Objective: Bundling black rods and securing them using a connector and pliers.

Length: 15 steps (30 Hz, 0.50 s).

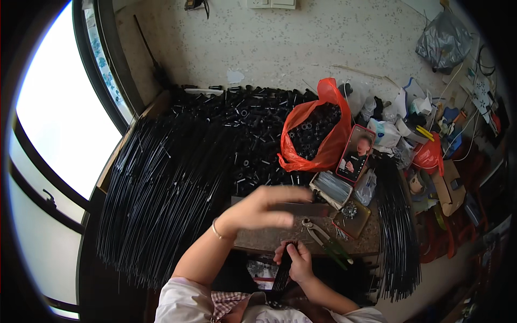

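My left hand [264, 208], a bracelet at its wrist, stretches over the front of the workbench, slightly blurred. Its fingers are extended and the thumb is apart, with nothing visible between them. A small dark piece lies close by the fingertips; what it is I cannot make out. Low in front of my body, my right hand [297, 261] is closed round a bundle of thin black rods [281, 275], which hangs down toward my lap. Just beyond that hand lie pincers [326, 242] with green handles, beside a shallow tray [360, 222] holding small metal pins.
Long black rods [156, 199] hang over the bench's left front, more [396, 231] at the right. Behind lies a heap of black plastic parts [253, 118]. A red bag [291, 156] of parts, a phone [355, 153] and a box of thin strips [331, 188] stand right of centre.
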Tool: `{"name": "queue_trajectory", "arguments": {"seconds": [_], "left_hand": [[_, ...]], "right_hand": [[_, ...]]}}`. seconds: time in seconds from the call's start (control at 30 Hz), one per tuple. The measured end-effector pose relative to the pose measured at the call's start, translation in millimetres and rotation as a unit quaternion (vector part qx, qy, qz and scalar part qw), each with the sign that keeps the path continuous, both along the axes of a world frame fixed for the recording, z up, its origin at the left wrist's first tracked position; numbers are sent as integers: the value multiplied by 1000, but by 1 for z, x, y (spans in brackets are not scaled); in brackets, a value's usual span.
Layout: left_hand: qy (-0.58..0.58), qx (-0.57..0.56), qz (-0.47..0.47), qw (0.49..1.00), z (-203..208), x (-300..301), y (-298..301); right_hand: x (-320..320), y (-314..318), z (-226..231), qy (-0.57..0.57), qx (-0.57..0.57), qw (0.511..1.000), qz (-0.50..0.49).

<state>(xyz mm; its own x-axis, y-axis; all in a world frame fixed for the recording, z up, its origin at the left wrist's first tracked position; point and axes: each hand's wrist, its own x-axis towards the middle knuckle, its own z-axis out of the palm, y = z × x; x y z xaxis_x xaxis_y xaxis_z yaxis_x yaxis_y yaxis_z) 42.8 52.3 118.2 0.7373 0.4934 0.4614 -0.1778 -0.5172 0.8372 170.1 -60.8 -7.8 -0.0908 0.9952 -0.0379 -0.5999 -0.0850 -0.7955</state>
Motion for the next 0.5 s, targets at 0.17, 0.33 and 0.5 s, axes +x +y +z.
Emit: {"name": "queue_trajectory", "arguments": {"seconds": [0.17, 0.33, 0.5], "left_hand": [[277, 311, 506, 755, -62, -3, 100], [446, 262, 489, 703, -50, 4, 141], [220, 239, 492, 808, -44, -10, 132]], "right_hand": [[-5, 0, 6, -22, -27, 999, -20], [-6, 4, 9, -87, -33, 995, -36], [-13, 6, 18, -124, -50, 989, -56]]}}
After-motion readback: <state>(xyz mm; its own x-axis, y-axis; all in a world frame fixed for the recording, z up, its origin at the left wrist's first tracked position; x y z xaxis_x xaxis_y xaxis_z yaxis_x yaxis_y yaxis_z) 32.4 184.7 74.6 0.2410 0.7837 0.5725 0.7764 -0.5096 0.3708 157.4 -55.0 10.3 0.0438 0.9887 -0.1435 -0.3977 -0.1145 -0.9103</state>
